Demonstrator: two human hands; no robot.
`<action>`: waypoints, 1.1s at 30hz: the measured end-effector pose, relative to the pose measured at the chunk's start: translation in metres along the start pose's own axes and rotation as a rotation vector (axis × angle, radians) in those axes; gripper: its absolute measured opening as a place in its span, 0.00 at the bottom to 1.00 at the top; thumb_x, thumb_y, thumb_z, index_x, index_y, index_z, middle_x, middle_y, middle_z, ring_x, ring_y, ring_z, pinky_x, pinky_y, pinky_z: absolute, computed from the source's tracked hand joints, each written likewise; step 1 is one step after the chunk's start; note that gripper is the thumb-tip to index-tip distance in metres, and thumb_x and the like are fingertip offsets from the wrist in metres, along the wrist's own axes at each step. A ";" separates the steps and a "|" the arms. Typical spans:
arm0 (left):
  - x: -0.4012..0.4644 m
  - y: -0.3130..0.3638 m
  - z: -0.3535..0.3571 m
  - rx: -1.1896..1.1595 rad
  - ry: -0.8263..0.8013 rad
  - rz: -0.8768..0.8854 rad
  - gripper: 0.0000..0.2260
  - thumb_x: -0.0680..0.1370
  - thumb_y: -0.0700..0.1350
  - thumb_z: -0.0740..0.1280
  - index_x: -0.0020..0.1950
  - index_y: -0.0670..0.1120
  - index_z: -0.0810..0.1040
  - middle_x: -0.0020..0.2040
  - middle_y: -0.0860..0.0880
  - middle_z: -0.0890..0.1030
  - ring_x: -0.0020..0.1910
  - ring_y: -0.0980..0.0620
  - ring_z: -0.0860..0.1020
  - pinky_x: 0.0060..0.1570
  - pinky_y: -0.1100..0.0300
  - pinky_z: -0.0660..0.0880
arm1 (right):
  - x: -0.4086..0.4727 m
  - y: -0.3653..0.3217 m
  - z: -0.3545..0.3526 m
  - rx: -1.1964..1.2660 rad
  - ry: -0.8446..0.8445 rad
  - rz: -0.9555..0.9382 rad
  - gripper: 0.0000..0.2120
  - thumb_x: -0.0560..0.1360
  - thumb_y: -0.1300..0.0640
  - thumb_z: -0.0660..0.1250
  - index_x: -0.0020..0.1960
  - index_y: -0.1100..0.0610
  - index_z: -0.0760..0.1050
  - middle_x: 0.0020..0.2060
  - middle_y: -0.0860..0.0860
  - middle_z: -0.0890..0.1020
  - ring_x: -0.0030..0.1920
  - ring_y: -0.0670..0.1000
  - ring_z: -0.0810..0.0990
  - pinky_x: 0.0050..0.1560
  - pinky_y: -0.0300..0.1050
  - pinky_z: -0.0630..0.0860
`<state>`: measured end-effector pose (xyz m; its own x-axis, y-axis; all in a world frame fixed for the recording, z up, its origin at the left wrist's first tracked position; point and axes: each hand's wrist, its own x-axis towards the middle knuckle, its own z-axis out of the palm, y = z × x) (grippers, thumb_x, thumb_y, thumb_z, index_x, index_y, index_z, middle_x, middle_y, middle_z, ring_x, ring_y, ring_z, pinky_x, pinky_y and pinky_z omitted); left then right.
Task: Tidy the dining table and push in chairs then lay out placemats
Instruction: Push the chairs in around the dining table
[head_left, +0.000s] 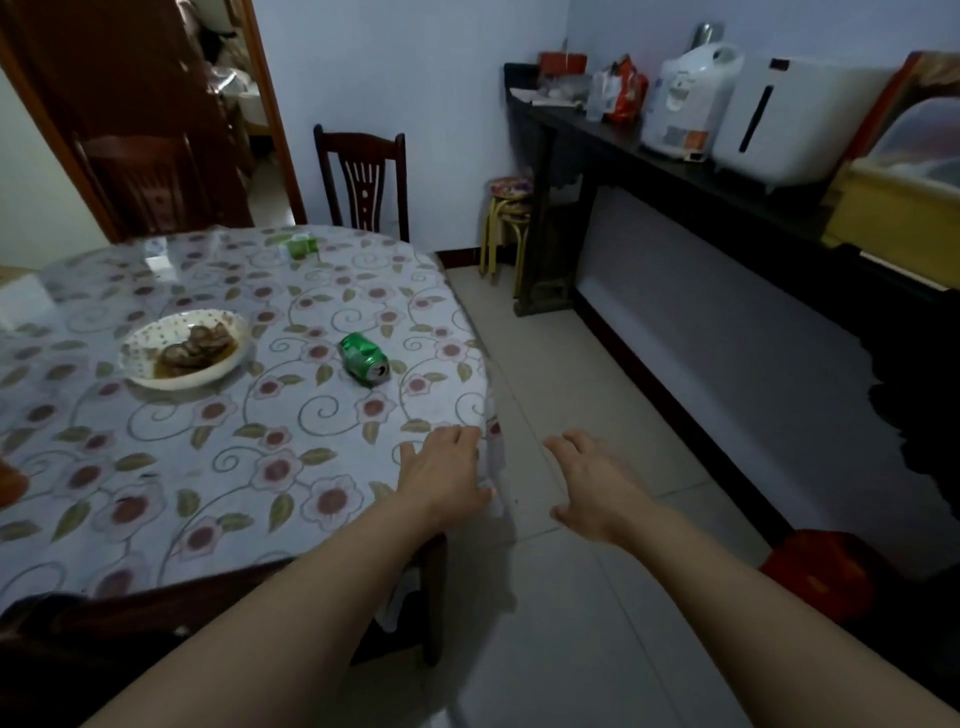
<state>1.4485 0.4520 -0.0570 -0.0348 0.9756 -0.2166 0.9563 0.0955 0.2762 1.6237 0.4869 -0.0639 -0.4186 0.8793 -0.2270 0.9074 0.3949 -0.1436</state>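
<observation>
1. Head view: the green can lies on its side near the centre of the frame, on the round table. Its long axis runs from upper left to lower right, and the opening points to the lower right.
2. A plate with food stands to the left of it, apart from it.
3. The left hand rests flat at the table edge with relaxed fingers, holding nothing.
4. The right hand hovers over the floor, fingers spread and empty.

Both bare arms outstretched, left hand and right hand loosely spread
</observation>
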 end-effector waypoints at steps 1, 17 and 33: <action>0.016 0.002 -0.003 0.001 -0.005 -0.009 0.29 0.75 0.53 0.64 0.73 0.48 0.58 0.72 0.47 0.63 0.71 0.46 0.61 0.68 0.44 0.57 | 0.015 0.006 -0.004 0.007 0.000 -0.008 0.37 0.72 0.50 0.69 0.75 0.53 0.54 0.72 0.54 0.59 0.71 0.57 0.61 0.69 0.52 0.64; 0.293 0.074 -0.042 -0.046 0.067 -0.315 0.32 0.74 0.54 0.66 0.73 0.46 0.57 0.72 0.45 0.65 0.69 0.43 0.65 0.67 0.45 0.61 | 0.291 0.176 -0.098 -0.046 -0.032 -0.259 0.38 0.74 0.49 0.68 0.76 0.53 0.51 0.74 0.54 0.57 0.72 0.56 0.59 0.71 0.50 0.62; 0.571 0.058 -0.116 -0.101 0.153 -0.474 0.35 0.75 0.55 0.66 0.75 0.46 0.53 0.72 0.43 0.64 0.69 0.43 0.65 0.67 0.47 0.62 | 0.595 0.234 -0.193 -0.099 -0.036 -0.465 0.38 0.74 0.51 0.68 0.76 0.53 0.50 0.74 0.56 0.56 0.73 0.57 0.58 0.71 0.52 0.61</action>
<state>1.4506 1.0375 -0.0562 -0.5078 0.8373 -0.2029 0.7924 0.5463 0.2713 1.5943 1.1539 -0.0464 -0.7805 0.5943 -0.1937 0.6220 0.7694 -0.1457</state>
